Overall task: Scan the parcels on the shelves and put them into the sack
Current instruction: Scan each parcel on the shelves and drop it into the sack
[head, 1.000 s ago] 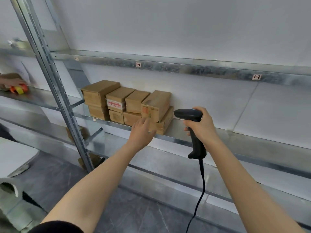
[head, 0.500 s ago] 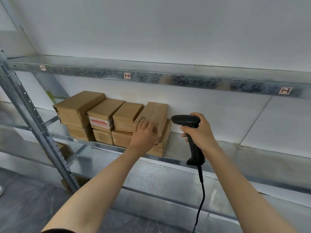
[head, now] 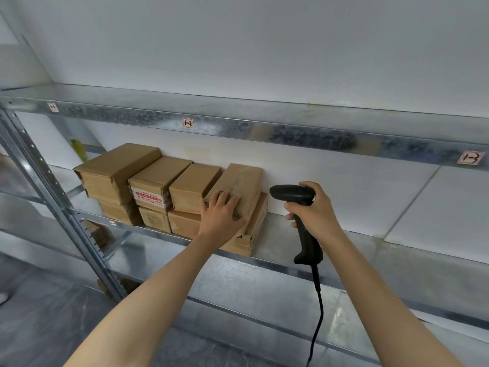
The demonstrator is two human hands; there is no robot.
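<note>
Head view: brown cardboard parcels [head: 119, 170] are stacked two high at the left end of a galvanised middle shelf [head: 423, 271], against a white wall. The left hand [head: 221, 215] is laid on the rightmost upper parcel [head: 243, 181], which sits tilted on the one beneath. The grip is wide, with the fingers spread over the parcel's near top edge and the thumb set against its near face.

The right hand [head: 315, 215] is held just right of the stack. Its grip is closed round the handle of a black barcode scanner [head: 291, 193], whose head is pointed left toward that parcel. A black cable [head: 318, 308] hangs from the base of the handle.

A red-and-white sticker [head: 148, 198] is seen on the near face of the second upper parcel from the left, its print too small to be read. On the front edge of the upper shelf [head: 291, 133] a handwritten 1-2 tag [head: 187, 122] is fixed above the stack and a 1-3 tag [head: 471, 158] at the right. A third tag [head: 53, 107] at the left cannot be read with certainty, and a small tag [head: 112, 223] on the middle shelf's edge is illegible. A perforated upright post [head: 63, 207] stands at the left.
</note>
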